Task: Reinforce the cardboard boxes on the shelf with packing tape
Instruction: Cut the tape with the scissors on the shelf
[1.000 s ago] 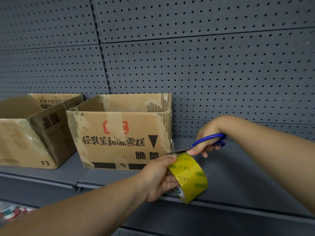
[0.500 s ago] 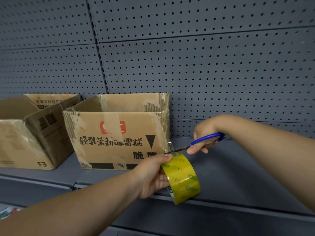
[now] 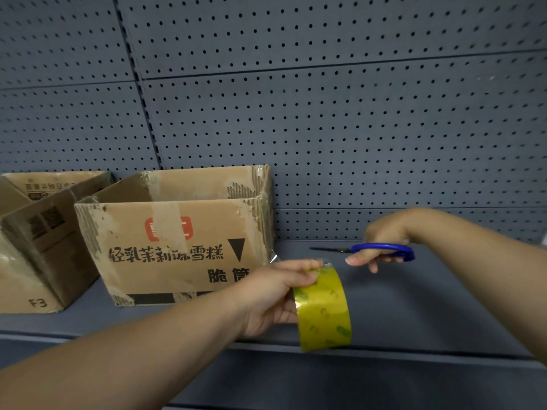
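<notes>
At lower center, the left hand clamped its fingers on the yellow tape roll; right of center, the right hand gripped blue scissors beside the cardboard box.

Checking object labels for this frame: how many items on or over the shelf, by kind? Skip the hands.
cardboard boxes: 2
tape roll: 1
scissors: 1
total: 4
</notes>
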Action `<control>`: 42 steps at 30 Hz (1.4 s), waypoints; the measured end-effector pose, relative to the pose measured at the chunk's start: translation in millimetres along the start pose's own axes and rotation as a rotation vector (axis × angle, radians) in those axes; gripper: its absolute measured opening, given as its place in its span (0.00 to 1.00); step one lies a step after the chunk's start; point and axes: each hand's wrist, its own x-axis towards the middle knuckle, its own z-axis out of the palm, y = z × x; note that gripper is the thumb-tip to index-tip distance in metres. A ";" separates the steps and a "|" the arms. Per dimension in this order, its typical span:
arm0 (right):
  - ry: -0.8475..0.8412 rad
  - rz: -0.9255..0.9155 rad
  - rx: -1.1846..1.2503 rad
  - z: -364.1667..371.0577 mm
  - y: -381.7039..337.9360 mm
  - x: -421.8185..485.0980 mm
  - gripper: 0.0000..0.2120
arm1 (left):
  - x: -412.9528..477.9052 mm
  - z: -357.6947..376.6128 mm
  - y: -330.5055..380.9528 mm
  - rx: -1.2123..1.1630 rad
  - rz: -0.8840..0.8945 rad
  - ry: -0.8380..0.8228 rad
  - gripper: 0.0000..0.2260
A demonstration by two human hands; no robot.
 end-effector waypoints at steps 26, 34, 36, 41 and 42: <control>1.261 -0.373 0.271 59.8 -9.9 -5.2 0.08 | 57.8 32.0 10.6 0.501 0.409 0.065 0.42; 1.344 -0.403 0.032 71.4 -20.6 -9.8 0.08 | 58.5 30.6 1.1 0.551 0.410 0.079 0.46; 1.350 -0.446 -0.011 73.3 -24.8 -14.0 0.10 | 61.9 28.8 -0.3 0.529 0.424 0.122 0.46; 1.181 -0.405 0.064 71.9 -38.1 -30.8 0.09 | 63.1 24.7 -0.1 0.499 0.449 0.164 0.47; 1.166 -0.415 0.108 72.1 -39.3 -33.9 0.08 | 62.7 24.5 1.1 0.481 0.453 0.174 0.47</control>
